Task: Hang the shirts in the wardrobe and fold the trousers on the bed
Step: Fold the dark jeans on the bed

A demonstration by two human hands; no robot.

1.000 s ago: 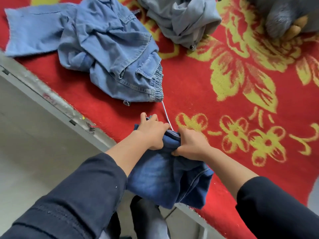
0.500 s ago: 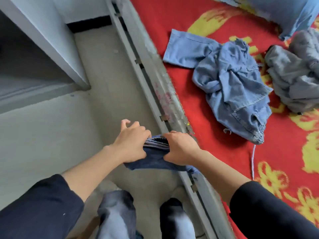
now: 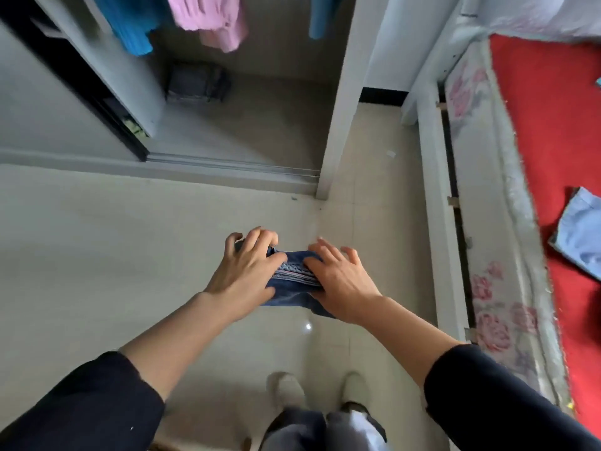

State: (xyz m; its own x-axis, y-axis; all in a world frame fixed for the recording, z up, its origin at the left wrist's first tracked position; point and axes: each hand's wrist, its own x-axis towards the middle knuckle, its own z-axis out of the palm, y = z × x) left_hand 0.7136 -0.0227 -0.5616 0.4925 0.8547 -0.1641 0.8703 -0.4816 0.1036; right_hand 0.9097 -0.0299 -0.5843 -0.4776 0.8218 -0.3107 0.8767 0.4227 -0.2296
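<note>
Step in hand: judged to be carrying the folded jeans (image 3: 292, 276) toward the wardrobe (image 3: 257, 128); the folding looks done.
Left hand: the left hand (image 3: 247, 268) wraps the bundle's left end, with its fingers curled over the far edge.
Right hand: the right hand (image 3: 340, 281) clamps the right end, thumb on the stacked folds and fingers spread over the far side.
Jeans position: in the air above the floor, between the two hands and touching both. The stacked fold edges face up. A loose part hangs below the right wrist.
Method: press both ends inward evenly so the layers do not slip. Support the hanging part from below before setting down. Lower the bundle flat and release last.
Likely target: the dark stack (image 3: 198, 83) on the wardrobe floor, below the pink shirt (image 3: 211, 21). This is a guess only.
Bed: the bed (image 3: 437, 222) lies to the right, well apart from the jeans, with a pale blue garment (image 3: 582, 237) on it.
</note>
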